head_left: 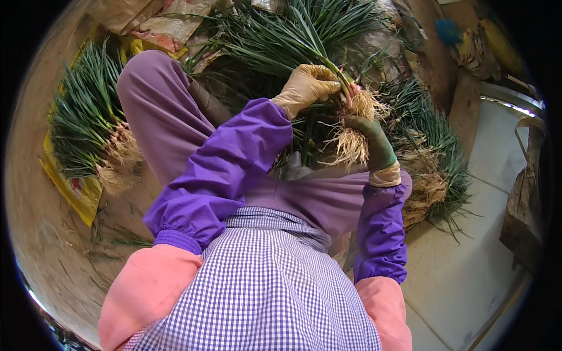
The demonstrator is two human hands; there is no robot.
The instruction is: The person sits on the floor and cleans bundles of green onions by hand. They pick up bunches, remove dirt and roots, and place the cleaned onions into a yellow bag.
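My left hand, in a cream rubber glove, pinches a scallion-like plant by its pale green stem, just above the reddish base. Its long leaves reach up and away, and its pale roots point right. My right hand, in a green glove with a cream cuff, curls just below those roots. More stringy roots hang under its fingers; the stems they belong to are mostly hidden. Beyond my left hand lies a loose pile of green leafy plants.
On the left, rooted plants lie in a row on a yellow sack. Another heap with matted roots sits beside my right knee. Crumpled sacks lie at the far side. A wooden block stands on the pale tiles at right.
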